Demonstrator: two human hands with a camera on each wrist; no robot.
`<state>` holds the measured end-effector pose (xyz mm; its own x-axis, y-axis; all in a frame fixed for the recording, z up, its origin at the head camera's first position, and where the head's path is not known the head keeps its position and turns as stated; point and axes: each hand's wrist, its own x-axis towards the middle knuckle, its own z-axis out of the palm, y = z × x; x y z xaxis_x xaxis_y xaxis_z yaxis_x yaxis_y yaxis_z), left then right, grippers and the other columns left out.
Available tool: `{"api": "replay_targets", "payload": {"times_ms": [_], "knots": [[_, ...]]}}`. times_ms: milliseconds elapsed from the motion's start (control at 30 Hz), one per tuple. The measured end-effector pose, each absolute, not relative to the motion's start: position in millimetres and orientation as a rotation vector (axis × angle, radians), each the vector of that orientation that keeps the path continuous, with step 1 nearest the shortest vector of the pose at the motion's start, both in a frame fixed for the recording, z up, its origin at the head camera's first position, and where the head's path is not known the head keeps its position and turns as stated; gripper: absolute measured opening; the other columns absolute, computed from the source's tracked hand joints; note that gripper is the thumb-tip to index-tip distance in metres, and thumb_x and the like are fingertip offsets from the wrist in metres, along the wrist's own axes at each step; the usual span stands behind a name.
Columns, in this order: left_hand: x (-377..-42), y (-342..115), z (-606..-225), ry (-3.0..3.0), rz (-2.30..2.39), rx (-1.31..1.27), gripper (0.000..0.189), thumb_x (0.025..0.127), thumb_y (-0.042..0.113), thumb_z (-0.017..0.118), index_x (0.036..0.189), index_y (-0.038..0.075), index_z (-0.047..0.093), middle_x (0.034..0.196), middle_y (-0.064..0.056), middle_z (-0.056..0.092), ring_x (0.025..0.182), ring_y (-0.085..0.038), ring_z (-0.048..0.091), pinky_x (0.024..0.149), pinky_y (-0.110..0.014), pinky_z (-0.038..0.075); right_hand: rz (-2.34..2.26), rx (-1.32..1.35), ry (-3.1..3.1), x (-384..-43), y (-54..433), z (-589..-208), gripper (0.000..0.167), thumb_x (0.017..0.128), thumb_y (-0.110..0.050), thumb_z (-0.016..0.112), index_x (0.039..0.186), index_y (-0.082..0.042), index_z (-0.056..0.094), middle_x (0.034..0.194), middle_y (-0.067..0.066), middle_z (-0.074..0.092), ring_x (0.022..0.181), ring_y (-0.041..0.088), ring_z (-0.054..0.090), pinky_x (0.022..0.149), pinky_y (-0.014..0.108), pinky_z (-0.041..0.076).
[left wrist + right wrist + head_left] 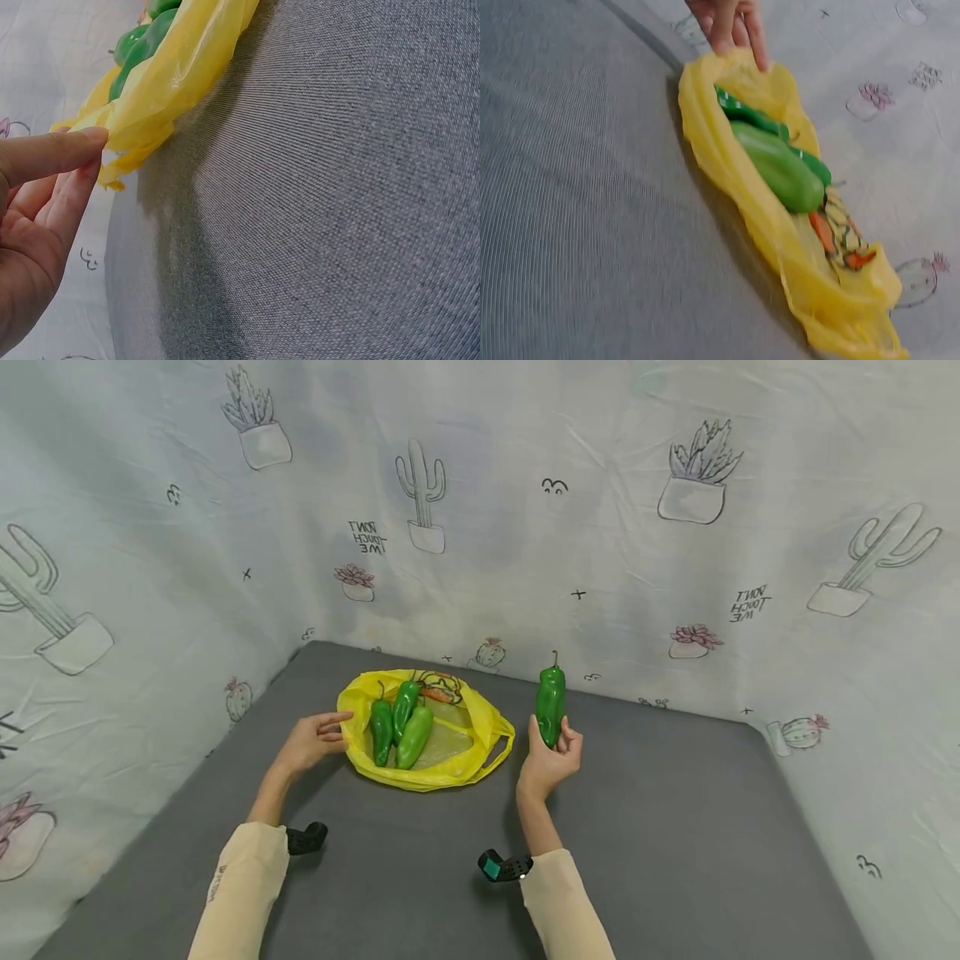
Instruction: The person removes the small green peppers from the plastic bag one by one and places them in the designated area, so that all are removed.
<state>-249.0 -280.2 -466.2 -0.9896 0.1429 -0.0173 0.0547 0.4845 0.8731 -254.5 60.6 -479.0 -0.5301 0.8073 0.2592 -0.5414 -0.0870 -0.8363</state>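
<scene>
Head view: right of the yellow plastic bag (442, 781), your right grip (550, 767) is closed around a long green pepper (551, 692), stem up. Three green peppers (406, 708) lie inside the bag. Left wrist view: your left grip (37, 247) pinches the bag's rim. Right wrist view: the bagged peppers lie close together.

Left hand (309, 745) and right hand (551, 766), both bare. Left sleeve (243, 893) and right sleeve (566, 906): long, cream-coloured; dark lettering (216, 883), too small to read, runs along the left. Left wrist camera (309, 838) and right wrist camera (511, 869): black, curved casings; the right bears a teal patch (492, 868).
</scene>
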Motion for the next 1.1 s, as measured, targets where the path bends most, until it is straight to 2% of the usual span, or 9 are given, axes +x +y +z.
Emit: {"api": "replay_targets", "payload": {"times_ms": [200, 367, 500, 867, 1100], "knots": [[-249.2, -281.2, -465.1, 2.653, 1.508, 0.170, 0.054, 0.090, -0.001, 0.062, 0.141, -0.005, 0.044, 0.141, -0.036, 0.036, 0.119, -0.049, 0.049, 0.091, -0.052, 0.049, 1.783, -0.392, -1.223, -243.8, 75.3, -476.9, 0.037, 0.069, 0.008, 0.081, 0.099, 0.011, 0.060, 0.120, 0.020, 0.063, 0.110, 0.031, 0.060, 0.084, 0.027, 0.054], [-248.3, -281.1, -465.3, 2.657, 1.499, 0.167, 0.054, 0.090, 0.000, 0.063, 0.141, -0.004, 0.044, 0.141, -0.035, 0.038, 0.118, -0.048, 0.050, 0.090, -0.050, 0.050, 1.757, -0.437, -1.235, -235.0, 91.1, -472.5, 0.030, 0.070, 0.010, 0.080, 0.091, 0.010, 0.058, 0.121, 0.023, 0.061, 0.112, 0.032, 0.059, 0.087, 0.028, 0.053], [-248.8, -280.1, -463.9, 2.662, 1.493, 0.165, 0.054, 0.090, 0.000, 0.063, 0.141, -0.004, 0.044, 0.140, -0.035, 0.038, 0.118, -0.047, 0.050, 0.090, -0.050, 0.050, 1.759, -0.463, -1.188, -242.2, 108.2, -486.5, 0.029, 0.070, 0.011, 0.079, 0.086, 0.007, 0.057, 0.123, 0.022, 0.060, 0.115, 0.030, 0.058, 0.086, 0.026, 0.053], [-251.7, -279.5, -463.1, 2.678, 1.466, 0.177, 0.054, 0.089, -0.002, 0.063, 0.139, -0.006, 0.045, 0.139, -0.036, 0.039, 0.116, -0.047, 0.052, 0.088, -0.047, 0.052, 1.698, -0.671, -1.224, -251.3, 126.3, -517.1, 0.034, 0.069, 0.010, 0.080, 0.095, 0.008, 0.058, 0.118, 0.018, 0.064, 0.110, 0.026, 0.061, 0.087, 0.028, 0.053], [-251.2, -278.3, -460.1, 2.669, 1.476, 0.179, 0.054, 0.089, -0.002, 0.064, 0.139, -0.007, 0.044, 0.138, -0.037, 0.039, 0.116, -0.047, 0.052, 0.088, -0.047, 0.052, 1.694, -0.809, -1.317, -255.0, 127.0, -525.0, 0.038, 0.066, 0.012, 0.081, 0.099, 0.006, 0.062, 0.118, 0.019, 0.064, 0.112, 0.030, 0.060, 0.090, 0.040, 0.052]]}}
